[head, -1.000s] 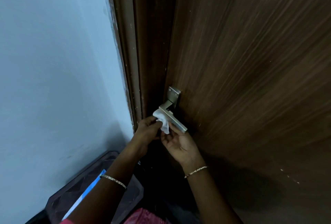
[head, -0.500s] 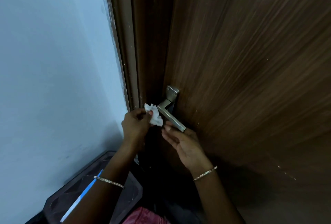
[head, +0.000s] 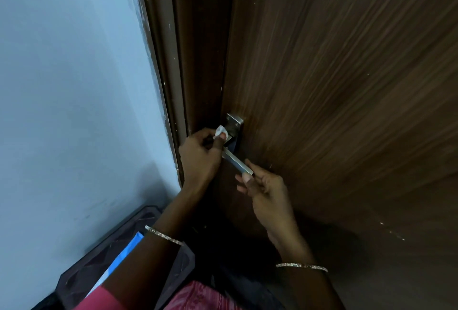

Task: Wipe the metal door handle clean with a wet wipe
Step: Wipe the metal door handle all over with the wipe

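A silver metal door handle [head: 237, 161] with a square back plate sticks out of a dark brown wooden door [head: 334, 86]. My left hand [head: 199, 158] is closed around a crumpled white wet wipe [head: 220, 131] and presses it against the handle's neck, just below the plate. My right hand [head: 266, 193] pinches the free end of the lever between thumb and fingers. Most of the wipe is hidden inside my left fist.
A pale blue wall [head: 74, 86] runs along the left, meeting the brown door frame [head: 171, 74]. A dark patterned box-like object [head: 99, 260] with a blue and white strip sits low at the left, under my left forearm.
My left hand has carried the wipe from the middle of the lever up to its neck by the plate. My right hand has moved onto the lever's free end and taken hold of it.
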`<state>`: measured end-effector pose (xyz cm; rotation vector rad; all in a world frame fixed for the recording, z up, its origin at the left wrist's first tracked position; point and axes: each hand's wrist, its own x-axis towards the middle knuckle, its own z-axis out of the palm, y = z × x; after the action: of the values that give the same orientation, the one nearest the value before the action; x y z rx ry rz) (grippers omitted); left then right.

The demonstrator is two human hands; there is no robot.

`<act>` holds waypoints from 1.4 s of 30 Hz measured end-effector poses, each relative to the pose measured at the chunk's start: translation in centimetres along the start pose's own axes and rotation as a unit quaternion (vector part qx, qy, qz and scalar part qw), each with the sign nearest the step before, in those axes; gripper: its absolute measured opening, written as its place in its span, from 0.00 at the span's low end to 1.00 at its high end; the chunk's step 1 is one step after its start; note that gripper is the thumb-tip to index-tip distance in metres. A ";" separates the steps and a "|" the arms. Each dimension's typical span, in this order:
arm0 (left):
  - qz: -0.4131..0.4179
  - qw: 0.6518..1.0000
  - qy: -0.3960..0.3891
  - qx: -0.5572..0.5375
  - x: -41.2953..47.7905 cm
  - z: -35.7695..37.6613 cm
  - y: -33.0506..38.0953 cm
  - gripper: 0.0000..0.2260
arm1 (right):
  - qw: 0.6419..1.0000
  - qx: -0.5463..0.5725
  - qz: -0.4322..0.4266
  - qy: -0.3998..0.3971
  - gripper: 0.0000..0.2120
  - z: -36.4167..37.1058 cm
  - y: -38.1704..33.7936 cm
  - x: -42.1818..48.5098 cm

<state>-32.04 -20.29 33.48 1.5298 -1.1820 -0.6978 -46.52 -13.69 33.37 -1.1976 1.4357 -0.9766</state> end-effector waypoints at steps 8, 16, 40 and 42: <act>-0.032 0.998 0.050 -0.034 -2.0 -1.1 0.5 0.08 | 1.000 -0.012 -0.002 -0.002 0.22 -0.2 -0.6 -0.2; -0.011 0.994 0.103 -0.034 -6.8 1.1 0.9 0.07 | 1.000 -0.010 0.019 -0.014 0.22 -0.4 -1.2 -0.7; -0.008 0.988 0.017 -0.150 -10.3 -0.5 1.7 0.15 | 0.978 -0.126 -0.100 0.130 0.11 -3.9 -3.9 -4.3; -0.035 0.990 0.059 -0.123 -8.5 -0.8 0.8 0.15 | 0.952 -0.220 -0.159 0.141 0.10 -2.9 -4.1 -3.8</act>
<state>-34.54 -12.10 33.25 1.3888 -0.9204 -0.7590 -48.53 -10.73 38.63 -1.7102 1.7859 -1.1133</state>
